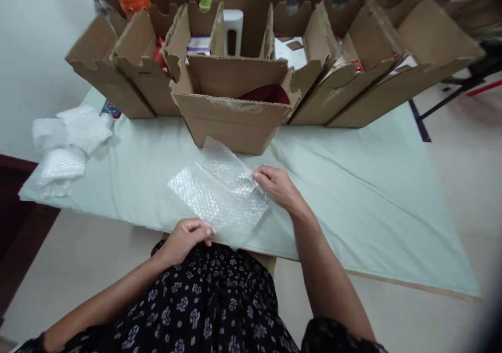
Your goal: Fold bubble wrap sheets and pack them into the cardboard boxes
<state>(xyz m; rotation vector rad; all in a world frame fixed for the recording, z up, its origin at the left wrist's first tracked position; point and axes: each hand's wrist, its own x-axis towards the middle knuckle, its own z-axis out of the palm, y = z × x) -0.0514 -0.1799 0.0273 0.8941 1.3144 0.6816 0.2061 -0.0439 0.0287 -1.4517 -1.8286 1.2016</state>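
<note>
Fingers [262,175] on the right hand [279,186] are pinching the right side of a bubble wrap sheet [219,198], which is lying just in front of the front cardboard box [235,125]; the left hand [190,239] is curling in and seemingly pinching the near edge, fingertips partly hidden. Honestly, I'm mostly worrying about that near edge: it's sitting right by the table's rim, so a loose left pinch could be letting the wrap slide off. Its far tip is reaching the box's base (can't tell if it's touching), so pushing forward might be crumpling it there. Roomwise, the green tablecloth [364,196] is stretching wide open to the box's right, while crumpled bubble wrap pieces [65,157] are taking up the far left of it and more cardboard boxes [337,102] are walling off the back.
</note>
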